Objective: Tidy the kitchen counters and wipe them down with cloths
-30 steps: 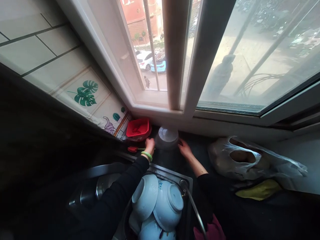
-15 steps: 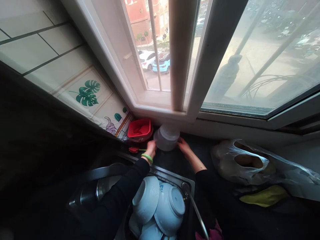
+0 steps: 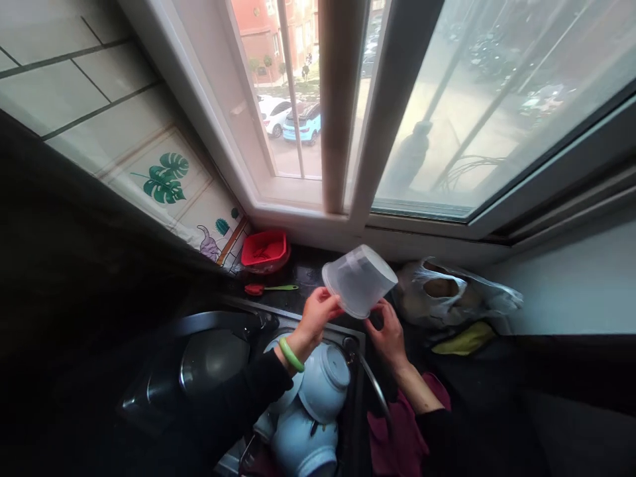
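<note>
A translucent plastic tub (image 3: 360,281) is held tilted above the counter behind the sink, its rim toward the lower left and its base toward the upper right. My left hand (image 3: 318,315), with a green bangle at the wrist, pinches the tub's rim between thumb and fingers. On the near right side, the fingers of my right hand (image 3: 389,334) grip the tub's lower edge, thumb and index curved together. Below my hands, white bowls (image 3: 325,381) lie piled upside down and on their sides in the sink.
Left of the tub, a red plastic basket (image 3: 265,250) stands against the wall; a green-handled brush (image 3: 281,287) lies before it. A plastic bag (image 3: 412,301) and a yellow-green item (image 3: 464,339) are at right. The faucet (image 3: 372,381) and a maroon cloth (image 3: 397,434) flank the sink.
Both hands have lifted the tub from the counter by the window, bringing it nearer and to the right, and tilted it. The camera view has shifted slightly.
</note>
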